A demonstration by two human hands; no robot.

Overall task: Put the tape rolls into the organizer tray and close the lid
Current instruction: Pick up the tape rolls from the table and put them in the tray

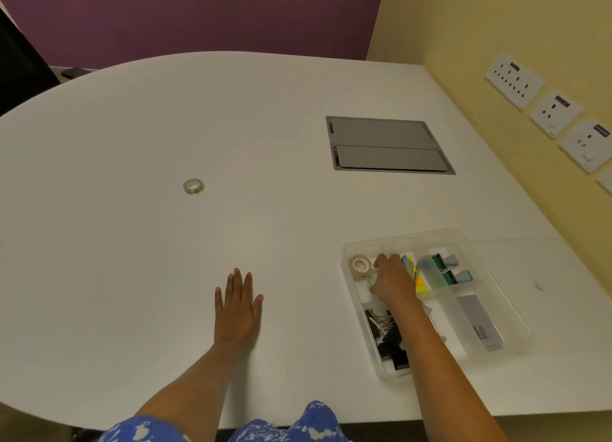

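From the head view, the left hand (237, 304) lies flat on the white surface (132, 259), fingers spread and holding nothing. The right hand (392, 281) reaches into the clear organizer tray (516, 322), beside a tape roll (361, 265) in its far-left compartment; whether its fingers grip anything cannot be told. Another tape roll (193, 186) sits well apart on the surface.
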